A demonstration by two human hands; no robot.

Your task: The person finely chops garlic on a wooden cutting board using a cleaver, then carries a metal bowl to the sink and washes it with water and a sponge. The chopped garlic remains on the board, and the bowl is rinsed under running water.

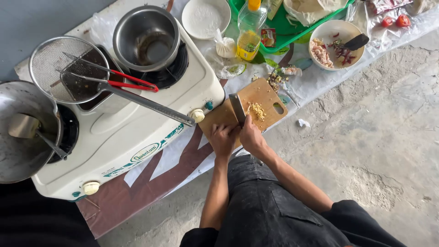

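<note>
— Right hand first: what has it got?

— It is closed around the handle of a cleaver, blade standing on the board.

— And the left hand?

— Just beside the right, fingers curled and resting on the near edge of the board. I cannot tell whether it grips anything.

— What is being cut?

— A small heap of chopped yellowish bits lies on the board just right of the blade, near the board's handle hole.

— Around the board?

— It sits on a plastic sheet spread over the concrete floor. More scraps lie at its far edge. To the left stands a white stove with a steel pot, a mesh strainer and a wok with a ladle. Beyond are an oil bottle, a white plate, a green tray and a bowl of cut pieces with a dark utensil in it.
</note>
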